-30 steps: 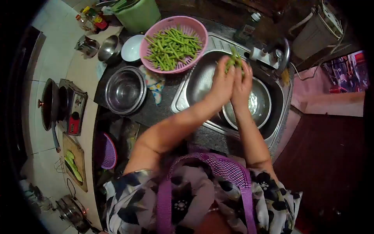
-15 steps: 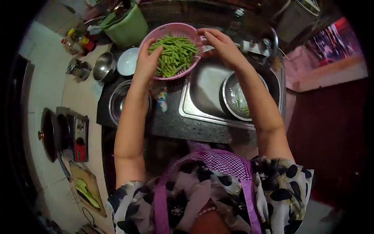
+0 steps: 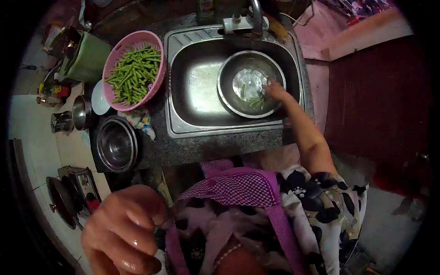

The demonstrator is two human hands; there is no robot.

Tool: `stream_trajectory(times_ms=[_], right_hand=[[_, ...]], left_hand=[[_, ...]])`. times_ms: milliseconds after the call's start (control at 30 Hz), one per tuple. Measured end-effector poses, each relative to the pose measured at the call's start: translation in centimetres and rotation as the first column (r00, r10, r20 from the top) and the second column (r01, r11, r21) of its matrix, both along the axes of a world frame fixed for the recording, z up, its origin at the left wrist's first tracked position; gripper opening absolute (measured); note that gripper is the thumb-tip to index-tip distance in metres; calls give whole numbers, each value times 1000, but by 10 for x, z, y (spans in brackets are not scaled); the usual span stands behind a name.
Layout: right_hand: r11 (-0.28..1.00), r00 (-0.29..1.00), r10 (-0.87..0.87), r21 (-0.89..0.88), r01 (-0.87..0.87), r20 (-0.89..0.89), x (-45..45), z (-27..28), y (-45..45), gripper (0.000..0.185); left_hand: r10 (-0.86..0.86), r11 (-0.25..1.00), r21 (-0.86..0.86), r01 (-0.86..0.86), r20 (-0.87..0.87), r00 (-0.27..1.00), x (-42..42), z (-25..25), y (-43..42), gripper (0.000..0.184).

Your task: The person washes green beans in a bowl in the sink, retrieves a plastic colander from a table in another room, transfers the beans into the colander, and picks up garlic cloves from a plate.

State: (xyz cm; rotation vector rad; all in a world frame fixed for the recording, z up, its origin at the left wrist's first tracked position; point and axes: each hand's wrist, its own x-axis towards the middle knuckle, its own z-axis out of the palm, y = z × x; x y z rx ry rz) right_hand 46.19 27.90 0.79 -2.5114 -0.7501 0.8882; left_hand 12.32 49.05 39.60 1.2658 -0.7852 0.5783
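My right hand (image 3: 274, 90) reaches over the right rim of a metal bowl (image 3: 225, 95) in the sink. Its fingers point inward, slightly blurred, and I see nothing held in them. A few green bean pieces (image 3: 257, 101) lie in the bowl with some water. Close to the camera at lower left is my left hand (image 3: 126, 229), wet, with its fingers curled in and nothing visible in them. A pink plastic basket (image 3: 160, 78) full of cut green beans (image 3: 134, 75) stands on the counter left of the sink, apart from both hands.
The steel sink (image 3: 192, 107) has a faucet (image 3: 256, 18) at its back. Nested metal bowls (image 3: 117, 144), a patterned cloth (image 3: 145, 124), a white bowl (image 3: 99, 98) and a green container (image 3: 87, 57) stand left. A stove with a pan (image 3: 59, 201) is at far left.
Both hands have left the pink basket, which now rests on the counter. My right hand has moved into the metal bowl; my left hand has drawn back toward the camera. The view has shifted.
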Motion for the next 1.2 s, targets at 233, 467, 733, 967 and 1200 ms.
stream_trajectory(times_ms=[233, 467, 733, 967, 1200], right_hand=[[998, 985, -29, 52, 39, -168, -91, -10, 68, 78], [897, 994, 105, 428, -111, 37, -115, -30, 94, 37], [763, 799, -125, 457, 457, -589, -98, 9, 76, 14], [330, 868, 280, 890, 314, -410, -152, 187, 219, 13], [574, 880, 173, 681, -454, 442, -188, 216, 307, 39]], left_hand=[[-112, 978, 167, 127, -93, 989, 9, 3, -20, 35], [90, 985, 154, -75, -90, 992, -10, 0, -36, 31], [352, 933, 87, -349, -19, 936, -57, -1, -33, 27], [490, 797, 82, -598, -667, 561, -45, -96, -1, 10], [351, 854, 270, -445, -930, 108, 29, -211, 4, 14]])
